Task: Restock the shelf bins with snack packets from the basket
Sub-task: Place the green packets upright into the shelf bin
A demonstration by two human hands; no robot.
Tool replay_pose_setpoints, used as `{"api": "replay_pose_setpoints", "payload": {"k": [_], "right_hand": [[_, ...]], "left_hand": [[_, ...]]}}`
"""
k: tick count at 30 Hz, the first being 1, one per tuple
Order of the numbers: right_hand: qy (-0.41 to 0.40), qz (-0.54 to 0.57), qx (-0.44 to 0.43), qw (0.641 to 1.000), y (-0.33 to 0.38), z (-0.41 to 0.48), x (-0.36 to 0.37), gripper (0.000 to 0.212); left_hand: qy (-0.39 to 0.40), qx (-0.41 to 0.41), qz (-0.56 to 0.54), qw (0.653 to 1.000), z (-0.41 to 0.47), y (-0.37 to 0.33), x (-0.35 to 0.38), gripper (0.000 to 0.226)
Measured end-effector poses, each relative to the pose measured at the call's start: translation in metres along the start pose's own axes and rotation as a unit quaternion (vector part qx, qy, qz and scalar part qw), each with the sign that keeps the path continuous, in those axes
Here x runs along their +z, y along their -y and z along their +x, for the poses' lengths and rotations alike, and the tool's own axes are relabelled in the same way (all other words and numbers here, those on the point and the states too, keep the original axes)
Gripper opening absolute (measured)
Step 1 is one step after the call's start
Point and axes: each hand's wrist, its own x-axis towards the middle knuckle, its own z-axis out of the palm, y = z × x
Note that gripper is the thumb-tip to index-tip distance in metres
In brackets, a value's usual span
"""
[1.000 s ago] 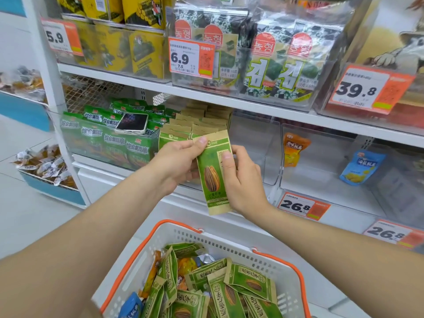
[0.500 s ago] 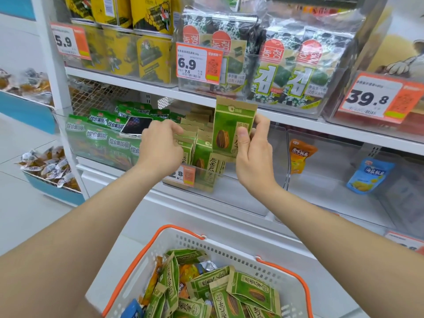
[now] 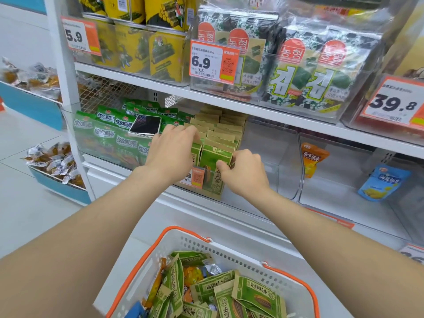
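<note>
Front packet (image 3: 212,159), green with a kraft top, stands upright at the front of the clear bin (image 3: 270,161), mid-frame on the lower shelf. Right hand (image 3: 244,172) has it: narrow grip, thumb on the face, fingers round the right edge. Left hand (image 3: 171,150) sits just left of that, fingers bent over the tops of the packet row (image 3: 220,129) behind. Can't tell if that grip is holding or only pressing. An orange price tag (image 3: 197,177) on the bin front is partly hidden by the left wrist. Basket (image 3: 229,251), white with orange handles, is at bottom centre with more loose packets (image 3: 257,294) inside. A phone (image 3: 145,125) lies on the green bags (image 3: 103,131) in the bin to the left.
</note>
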Motion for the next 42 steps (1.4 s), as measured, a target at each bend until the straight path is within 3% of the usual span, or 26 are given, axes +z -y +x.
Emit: {"api": "replay_pose_setpoints", "payload": {"k": [4,8,12,14,17,20,24,29,31,33,37,42], "right_hand": [[0.007,0.063,0.005,0.998,0.004,-0.004,0.001,0.029],[-0.016,0.088,0.012,0.996,0.002,-0.013,-0.008,0.051],[-0.080,0.057,-0.127,0.987,0.006,-0.030,-0.011,0.031],[-0.017,0.018,-0.207,0.978,0.004,-0.040,-0.009,0.018],[0.150,-0.055,-0.233,0.959,-0.006,-0.055,0.004,0.015],[0.316,-0.140,-0.233,0.909,-0.019,-0.068,0.026,0.012],[0.448,-0.217,-0.255,0.829,-0.027,-0.086,0.054,0.037],[0.528,-0.277,-0.264,0.758,-0.026,-0.111,0.100,0.030],[0.557,-0.263,-0.257,0.745,-0.024,-0.122,0.116,0.049],[0.580,-0.239,-0.241,0.740,-0.025,-0.131,0.130,0.066],[0.628,-0.169,-0.165,0.742,-0.029,-0.142,0.154,0.075],[0.643,-0.091,-0.091,0.755,-0.033,-0.150,0.173,0.066]], "left_hand": [[-0.004,0.019,-0.028,0.999,0.001,0.001,0.004,0.050],[-0.023,0.030,-0.039,0.999,-0.001,-0.004,0.005,0.048],[-0.033,0.069,-0.028,0.997,-0.008,-0.007,-0.001,0.020],[0.049,0.055,-0.037,0.997,-0.013,-0.006,-0.001,0.018],[0.223,0.062,0.007,0.973,-0.024,-0.002,0.008,0.007],[0.386,0.103,0.085,0.913,-0.036,0.001,0.025,0.029],[0.514,0.098,0.136,0.841,-0.038,0.002,0.041,0.043],[0.515,0.101,0.155,0.837,-0.028,0.006,0.053,0.041],[0.511,0.113,0.162,0.836,-0.024,0.006,0.057,0.041],[0.513,0.123,0.163,0.834,-0.020,0.005,0.062,0.040],[0.517,0.134,0.158,0.830,-0.012,0.001,0.069,0.038],[0.518,0.127,0.157,0.831,-0.005,0.002,0.073,0.037]]}}
